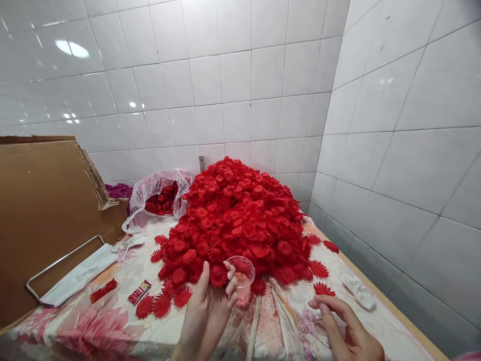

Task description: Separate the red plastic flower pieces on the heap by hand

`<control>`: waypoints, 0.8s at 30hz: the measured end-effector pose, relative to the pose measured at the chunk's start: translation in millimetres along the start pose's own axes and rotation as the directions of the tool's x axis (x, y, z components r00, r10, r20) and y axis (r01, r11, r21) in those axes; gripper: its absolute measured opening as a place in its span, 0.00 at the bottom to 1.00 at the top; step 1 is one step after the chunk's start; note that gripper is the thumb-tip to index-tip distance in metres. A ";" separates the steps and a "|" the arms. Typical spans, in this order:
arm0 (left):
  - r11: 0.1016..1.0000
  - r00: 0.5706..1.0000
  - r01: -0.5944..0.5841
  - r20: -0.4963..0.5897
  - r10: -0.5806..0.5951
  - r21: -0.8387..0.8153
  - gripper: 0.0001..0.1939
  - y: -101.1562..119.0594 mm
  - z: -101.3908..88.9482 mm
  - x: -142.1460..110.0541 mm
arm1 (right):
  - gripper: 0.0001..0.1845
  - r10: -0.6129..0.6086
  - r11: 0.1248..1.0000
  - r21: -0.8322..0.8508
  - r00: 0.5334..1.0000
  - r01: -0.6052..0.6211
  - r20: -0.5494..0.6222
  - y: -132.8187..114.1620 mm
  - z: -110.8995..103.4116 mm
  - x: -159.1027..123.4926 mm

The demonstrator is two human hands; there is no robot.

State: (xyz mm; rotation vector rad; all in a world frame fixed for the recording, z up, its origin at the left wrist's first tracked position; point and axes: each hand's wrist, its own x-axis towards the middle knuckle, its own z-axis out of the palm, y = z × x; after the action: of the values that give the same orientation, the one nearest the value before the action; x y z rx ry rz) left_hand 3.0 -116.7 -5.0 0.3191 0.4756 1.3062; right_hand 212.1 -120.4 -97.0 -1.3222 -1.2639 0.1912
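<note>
My left hand (212,308) is palm up with the thumb and curled fingers apart. A red flower-shaped piece (218,276) shows in the gap between them; it seems to lie in the pile behind, and I see no grip on it. Right behind those fingertips stands a clear plastic cup (246,273), its contents hard to make out. My right hand (347,328) is over the table at the right, thumb tip close to the index finger. Anything between those tips is too small to see. Just beyond it lies another red flower piece (323,289).
A big heap of red flower pieces (244,210) rises against the tiled wall. Left of it are a clear bag (137,200) of red pieces, a cardboard box (45,215), a white strip (80,276) and small packets (140,292). Crumpled white tissue (358,291) lies at right.
</note>
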 end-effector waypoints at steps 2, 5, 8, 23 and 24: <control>0.999 1.000 0.004 0.001 -0.004 -0.041 0.17 -6.1 -1.5 -0.9 | 0.12 0.024 1.000 0.006 0.999 -0.024 -0.033 -0.4 0.8 -1.9; 0.997 0.996 0.015 0.084 -0.008 -0.077 0.11 -14.8 -4.8 0.4 | 0.13 0.068 0.997 0.036 0.994 -0.065 -0.086 -2.4 4.1 -5.4; 0.996 0.984 0.037 0.176 -0.022 -0.084 0.15 -22.8 -7.9 2.8 | 0.14 0.075 0.996 0.062 0.993 -0.069 -0.096 -5.9 6.3 -6.6; 0.994 0.995 -0.038 0.092 0.029 0.101 0.15 -40.6 -1.7 -11.1 | 0.13 0.074 0.992 0.103 0.996 -0.068 -0.048 -10.4 2.6 -5.3; 0.993 0.996 -0.048 0.086 0.039 0.106 0.16 -42.1 -2.1 -11.4 | 0.13 0.080 0.989 0.130 0.996 -0.074 -0.046 -15.8 1.8 -5.2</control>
State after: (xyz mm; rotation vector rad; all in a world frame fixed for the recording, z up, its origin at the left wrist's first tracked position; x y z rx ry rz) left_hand 35.3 -137.9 -25.3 0.4749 0.4708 1.3068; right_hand 200.5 -128.4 -88.0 -1.2587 -1.1401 0.2868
